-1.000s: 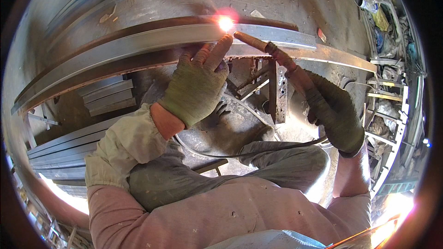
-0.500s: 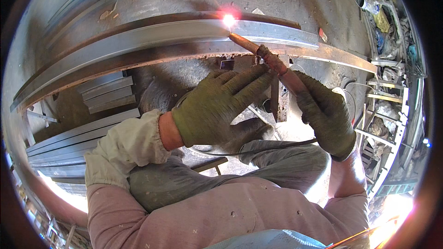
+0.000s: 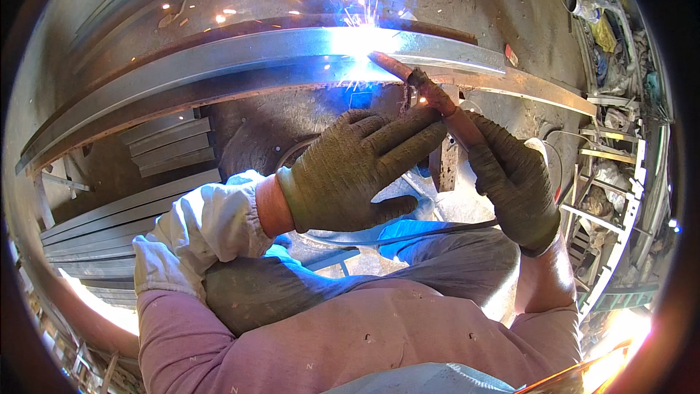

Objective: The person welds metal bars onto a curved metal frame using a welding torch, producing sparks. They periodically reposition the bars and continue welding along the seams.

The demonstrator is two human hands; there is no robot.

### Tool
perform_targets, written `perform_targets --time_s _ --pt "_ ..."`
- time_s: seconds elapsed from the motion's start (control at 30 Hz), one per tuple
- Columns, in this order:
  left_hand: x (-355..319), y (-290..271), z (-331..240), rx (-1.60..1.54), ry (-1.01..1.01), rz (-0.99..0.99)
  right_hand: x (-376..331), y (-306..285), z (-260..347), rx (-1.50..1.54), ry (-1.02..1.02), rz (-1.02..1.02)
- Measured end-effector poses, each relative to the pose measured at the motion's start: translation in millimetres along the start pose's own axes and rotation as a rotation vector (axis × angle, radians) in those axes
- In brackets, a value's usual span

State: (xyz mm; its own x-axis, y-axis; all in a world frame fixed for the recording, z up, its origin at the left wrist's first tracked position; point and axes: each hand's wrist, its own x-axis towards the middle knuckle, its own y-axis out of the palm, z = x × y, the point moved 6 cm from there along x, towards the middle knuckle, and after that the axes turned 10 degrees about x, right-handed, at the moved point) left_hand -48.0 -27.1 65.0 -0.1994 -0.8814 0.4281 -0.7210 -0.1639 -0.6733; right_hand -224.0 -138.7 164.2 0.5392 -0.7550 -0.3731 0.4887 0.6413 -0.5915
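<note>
My right hand [image 3: 516,181], in a dark green glove, grips a reddish welding electrode holder [image 3: 436,98]. Its tip touches a long grey steel section [image 3: 240,58] lying across the view, where a bright blue-white arc [image 3: 359,42] burns and orange sparks fly upward. My left hand [image 3: 357,168], gloved the same way, is spread flat with fingers pointing right, its fingertips resting against the holder just below the arc. A black cable [image 3: 408,235] runs under both hands.
Short grey steel pieces [image 3: 168,147] are stacked at the left, with longer bars [image 3: 109,222] below them. A metal frame and clutter [image 3: 612,168] fill the right side. My bent knees in grey trousers [image 3: 452,255] sit under the hands.
The small glow at the tip has become a bright arc with sparks. My left hand dropped from near the tip to lie spread against the holder.
</note>
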Motion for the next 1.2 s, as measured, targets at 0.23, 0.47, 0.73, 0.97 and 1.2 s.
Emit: perform_targets --time_s 0.23,0.47,0.73,0.97,1.2 --pt "1.7 -5.4 -1.1 0.018 0.0 0.016 1.2 2.9 1.9 -0.043 -0.07 0.019" --pt "3.0 -2.7 -3.4 0.017 -0.002 0.005 -0.3 6.3 0.3 0.134 -0.022 0.033" --pt "1.9 -7.3 -2.7 0.032 -0.009 0.015 -0.7 3.1 7.6 -0.115 0.105 0.035" --pt "2.0 -4.9 -3.2 0.034 -0.025 0.032 -2.3 9.6 -9.3 0.096 0.007 0.032" --pt "-1.8 -1.9 -3.5 0.017 -0.023 0.015 -5.2 18.9 -27.4 0.219 0.03 0.002"
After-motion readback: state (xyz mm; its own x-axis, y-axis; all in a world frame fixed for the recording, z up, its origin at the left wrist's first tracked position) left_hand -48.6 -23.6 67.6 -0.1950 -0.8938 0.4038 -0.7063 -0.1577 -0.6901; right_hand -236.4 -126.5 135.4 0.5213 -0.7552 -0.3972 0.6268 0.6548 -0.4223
